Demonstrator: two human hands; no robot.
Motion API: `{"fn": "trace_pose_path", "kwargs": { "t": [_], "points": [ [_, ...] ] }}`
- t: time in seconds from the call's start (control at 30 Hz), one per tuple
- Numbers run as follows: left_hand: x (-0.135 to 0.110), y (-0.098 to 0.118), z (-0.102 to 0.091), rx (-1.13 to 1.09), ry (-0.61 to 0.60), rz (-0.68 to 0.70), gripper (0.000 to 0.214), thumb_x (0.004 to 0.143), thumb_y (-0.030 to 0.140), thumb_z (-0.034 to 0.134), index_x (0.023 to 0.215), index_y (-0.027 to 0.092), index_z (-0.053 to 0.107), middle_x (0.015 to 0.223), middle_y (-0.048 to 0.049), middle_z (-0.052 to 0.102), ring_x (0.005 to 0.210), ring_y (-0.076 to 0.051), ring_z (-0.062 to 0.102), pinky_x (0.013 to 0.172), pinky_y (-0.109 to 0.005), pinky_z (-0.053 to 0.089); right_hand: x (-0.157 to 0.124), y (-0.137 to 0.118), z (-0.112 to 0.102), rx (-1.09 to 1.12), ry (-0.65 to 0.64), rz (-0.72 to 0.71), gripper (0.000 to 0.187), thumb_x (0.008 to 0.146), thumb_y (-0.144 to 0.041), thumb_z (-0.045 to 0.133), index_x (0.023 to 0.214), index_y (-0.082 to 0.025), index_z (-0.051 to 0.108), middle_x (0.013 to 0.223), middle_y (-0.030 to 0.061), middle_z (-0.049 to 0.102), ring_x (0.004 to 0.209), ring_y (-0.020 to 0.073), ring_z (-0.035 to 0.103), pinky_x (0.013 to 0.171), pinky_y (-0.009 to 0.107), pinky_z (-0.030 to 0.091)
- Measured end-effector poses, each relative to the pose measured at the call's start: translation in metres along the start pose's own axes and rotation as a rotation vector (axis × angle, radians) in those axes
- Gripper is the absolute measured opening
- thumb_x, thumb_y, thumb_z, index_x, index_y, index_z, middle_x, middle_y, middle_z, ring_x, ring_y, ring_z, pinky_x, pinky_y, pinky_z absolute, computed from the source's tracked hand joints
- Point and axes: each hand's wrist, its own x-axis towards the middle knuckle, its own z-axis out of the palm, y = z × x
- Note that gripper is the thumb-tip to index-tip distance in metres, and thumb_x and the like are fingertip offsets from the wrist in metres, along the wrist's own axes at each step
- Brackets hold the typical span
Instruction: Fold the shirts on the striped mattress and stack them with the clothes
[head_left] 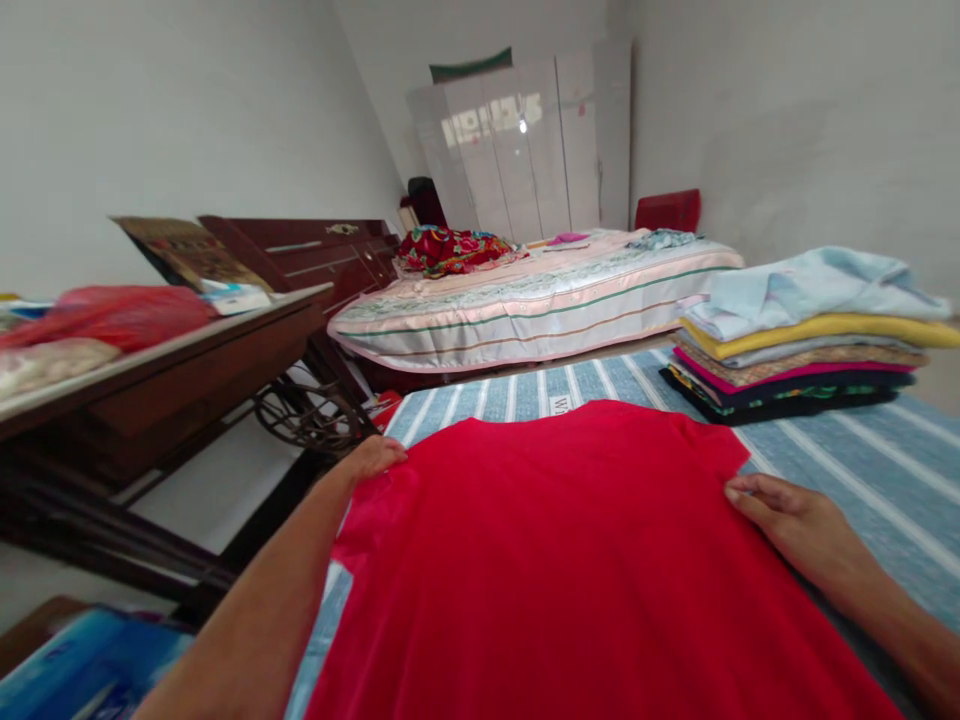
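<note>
The red shirt (570,560), soft, light and limp, lies flat on the striped blue sheet (862,450); left hand (373,458) and right hand (780,510) rest at its shoulders, fingers loosely curled, any pinch not discernible; best gripped at the shoulder seams.

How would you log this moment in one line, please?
left hand: at red shirt's left edge | right hand: at its right edge | shirt: spread on striped cover | folded stack: far right

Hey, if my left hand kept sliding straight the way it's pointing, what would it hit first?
The left hand, at the red shirt's sleeve, points over bare striped sheet; the first obstacle looks like the mattress, though depth is unclear.
</note>
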Motion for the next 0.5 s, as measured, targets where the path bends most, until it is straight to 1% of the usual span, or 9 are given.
{"fn": "trace_pose_path", "kwargs": {
  "t": [0.1, 0.23, 0.37, 0.43, 0.5],
  "points": [
    [-0.013, -0.008, -0.001, -0.074, -0.012, 0.0, 0.018, 0.056, 0.034, 0.06, 0.06, 0.016, 0.061, 0.052, 0.0012, 0.057, 0.054, -0.016, 0.054, 0.051, -0.024, 0.041, 0.001, 0.004, 0.0, -0.014, 0.011, 0.003, 0.033, 0.059, -0.052, 0.057, 0.072, -0.023, 0.068, 0.071, 0.0009, 0.071, 0.067, 0.0227, 0.064, 0.055, 0.027, 0.048],
    [-0.017, -0.002, -0.004, -0.094, -0.007, 0.052, 0.019, 0.054, 0.033, 0.063, 0.062, 0.016, 0.058, 0.053, 0.0037, 0.055, 0.054, -0.013, 0.052, 0.051, -0.022, 0.041, 0.004, 0.01, -0.001, -0.071, 0.002, 0.006, 0.036, 0.058, -0.054, 0.057, 0.075, -0.024, 0.068, 0.073, 0.0, 0.071, 0.071, 0.0243, 0.065, 0.057, 0.028, 0.048],
    [-0.008, 0.008, -0.011, -0.009, 0.069, 0.094, 0.013, 0.061, 0.029, 0.058, 0.068, 0.018, 0.056, 0.056, 0.0055, 0.052, 0.057, -0.013, 0.053, 0.055, -0.021, 0.041, 0.006, 0.011, -0.002, -0.117, -0.006, -0.001, 0.037, 0.06, -0.054, 0.055, 0.076, -0.024, 0.069, 0.076, -0.0001, 0.072, 0.08, 0.0262, 0.066, 0.063, 0.029, 0.048],
    [-0.004, 0.009, -0.014, 0.072, 0.113, 0.097, 0.008, 0.061, 0.024, 0.058, 0.067, 0.019, 0.056, 0.059, 0.0038, 0.055, 0.065, -0.015, 0.056, 0.061, -0.023, 0.043, 0.006, 0.01, -0.002, -0.134, -0.013, 0.006, 0.038, 0.06, -0.055, 0.053, 0.077, -0.024, 0.068, 0.08, 0.0, 0.072, 0.088, 0.0274, 0.065, 0.068, 0.03, 0.048],
    [-0.007, 0.007, -0.015, 0.16, 0.171, 0.076, 0.009, 0.059, 0.018, 0.059, 0.068, 0.019, 0.058, 0.067, 0.0002, 0.059, 0.076, -0.019, 0.059, 0.069, -0.026, 0.044, 0.007, 0.01, -0.003, -0.154, -0.012, 0.023, 0.041, 0.059, -0.057, 0.052, 0.077, -0.024, 0.068, 0.083, 0.0003, 0.072, 0.095, 0.0288, 0.063, 0.074, 0.031, 0.048]
  ]
}}
